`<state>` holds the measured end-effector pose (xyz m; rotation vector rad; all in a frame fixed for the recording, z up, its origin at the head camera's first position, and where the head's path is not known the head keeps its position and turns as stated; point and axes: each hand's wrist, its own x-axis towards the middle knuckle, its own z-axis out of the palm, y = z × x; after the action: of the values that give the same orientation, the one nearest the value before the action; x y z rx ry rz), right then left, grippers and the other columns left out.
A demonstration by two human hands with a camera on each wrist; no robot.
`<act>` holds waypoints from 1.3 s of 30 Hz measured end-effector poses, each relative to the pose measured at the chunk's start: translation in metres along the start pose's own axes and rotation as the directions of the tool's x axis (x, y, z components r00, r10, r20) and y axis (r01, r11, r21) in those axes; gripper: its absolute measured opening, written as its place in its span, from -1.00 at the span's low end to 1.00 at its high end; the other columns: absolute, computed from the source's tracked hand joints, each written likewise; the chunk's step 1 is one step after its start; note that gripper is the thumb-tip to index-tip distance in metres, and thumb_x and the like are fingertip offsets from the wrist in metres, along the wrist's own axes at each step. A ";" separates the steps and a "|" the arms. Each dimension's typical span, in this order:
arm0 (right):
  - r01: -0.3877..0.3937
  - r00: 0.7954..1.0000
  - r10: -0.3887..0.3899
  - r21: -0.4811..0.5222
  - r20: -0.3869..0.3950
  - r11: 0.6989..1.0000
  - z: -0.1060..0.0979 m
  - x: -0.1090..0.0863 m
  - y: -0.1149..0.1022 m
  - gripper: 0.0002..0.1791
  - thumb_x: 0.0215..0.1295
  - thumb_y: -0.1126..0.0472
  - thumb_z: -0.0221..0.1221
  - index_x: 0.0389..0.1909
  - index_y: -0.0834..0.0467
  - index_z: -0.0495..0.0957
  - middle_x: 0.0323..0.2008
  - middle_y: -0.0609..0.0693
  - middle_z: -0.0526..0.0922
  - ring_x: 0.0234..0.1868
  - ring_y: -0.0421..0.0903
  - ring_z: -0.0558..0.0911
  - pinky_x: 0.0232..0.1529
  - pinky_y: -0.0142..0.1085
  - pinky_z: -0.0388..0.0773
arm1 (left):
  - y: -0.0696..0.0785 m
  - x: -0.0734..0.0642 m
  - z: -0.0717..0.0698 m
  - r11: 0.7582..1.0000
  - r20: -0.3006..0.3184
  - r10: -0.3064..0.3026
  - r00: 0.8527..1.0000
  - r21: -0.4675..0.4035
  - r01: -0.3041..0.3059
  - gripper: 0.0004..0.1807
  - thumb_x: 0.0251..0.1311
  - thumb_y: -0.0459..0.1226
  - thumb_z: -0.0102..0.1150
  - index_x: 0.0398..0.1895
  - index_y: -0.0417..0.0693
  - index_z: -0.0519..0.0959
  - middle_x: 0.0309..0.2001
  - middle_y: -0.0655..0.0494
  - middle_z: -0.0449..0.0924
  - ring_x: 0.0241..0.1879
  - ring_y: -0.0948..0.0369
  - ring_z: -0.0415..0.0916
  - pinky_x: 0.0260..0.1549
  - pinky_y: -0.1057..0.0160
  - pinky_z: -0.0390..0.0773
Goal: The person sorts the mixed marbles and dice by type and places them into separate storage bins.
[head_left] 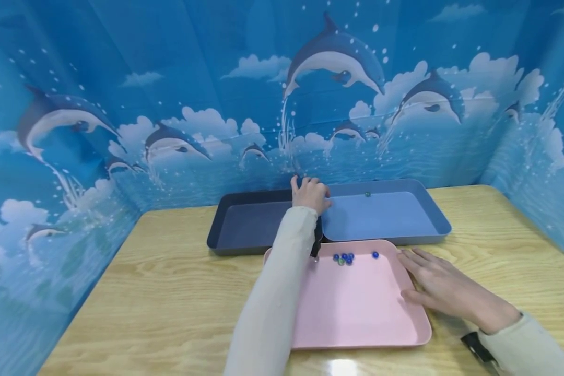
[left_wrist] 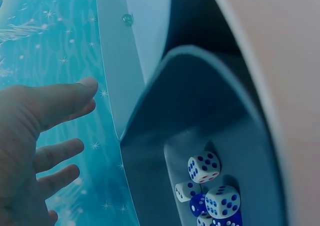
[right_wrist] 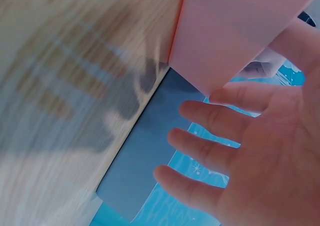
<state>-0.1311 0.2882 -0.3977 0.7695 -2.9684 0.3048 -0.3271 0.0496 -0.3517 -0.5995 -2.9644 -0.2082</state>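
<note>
My left hand (head_left: pixel 311 195) hovers over the back edges where a dark tray (head_left: pixel 254 224) and a blue tray (head_left: pixel 380 216) meet. Its fingers are spread and hold nothing in the left wrist view. White dice (left_wrist: pixel 204 167) and blue dice lie in the dark tray's corner there; my arm hides them from the head view. A green marble (head_left: pixel 367 194) is at the blue tray's back wall. My right hand (head_left: pixel 439 284) rests at the right side of a pink tray (head_left: pixel 357 313), thumb over the rim, other fingers straight along the outside.
Inside the pink tray, several blue marbles (head_left: pixel 349 256) and a green marble (head_left: pixel 341 261) cluster near the back wall, with one blue marble (head_left: pixel 375 255) farther right. A dolphin-print curtain (head_left: pixel 244 104) stands right behind the trays on the wooden table (head_left: pixel 160 292).
</note>
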 end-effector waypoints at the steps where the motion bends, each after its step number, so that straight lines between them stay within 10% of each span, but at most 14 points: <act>1: -0.001 1.000 0.001 -0.001 0.000 1.000 0.000 0.000 0.000 -0.21 0.22 0.08 0.41 0.25 0.57 0.40 0.26 0.53 0.42 0.27 0.53 0.37 0.12 0.37 0.41 | 0.000 0.000 0.000 1.000 -0.002 0.001 1.000 -0.001 -0.001 -0.78 0.32 -0.03 0.34 -0.04 0.21 0.78 0.18 0.16 0.60 0.34 0.04 0.34 0.47 -0.20 -0.11; 21: 0.004 1.000 -0.004 -0.005 -0.017 1.000 -0.001 -0.001 0.000 -0.21 0.20 0.09 0.41 0.24 0.58 0.40 0.25 0.54 0.41 0.26 0.54 0.37 0.13 0.39 0.39 | -0.001 -0.006 -0.017 0.992 -0.066 0.084 0.994 0.098 -0.077 -0.80 0.31 -0.04 0.36 -0.06 0.25 0.80 0.30 0.13 0.54 0.39 0.06 0.28 0.45 -0.21 -0.06; 39: 0.018 0.999 -0.019 -0.011 -0.031 1.000 0.002 0.000 0.001 -0.22 0.20 0.09 0.41 0.24 0.58 0.40 0.24 0.54 0.42 0.25 0.54 0.39 0.13 0.36 0.41 | -0.008 -0.056 -0.053 0.938 -0.165 0.286 0.944 0.247 -0.242 -0.85 0.34 -0.06 0.32 -0.12 0.25 0.79 0.40 0.04 0.41 0.48 -0.01 0.14 0.44 -0.25 -0.05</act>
<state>-0.1317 0.2884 -0.3993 0.7836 -2.9302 0.2966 -0.2753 0.0126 -0.3077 -0.8802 -2.6295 0.0853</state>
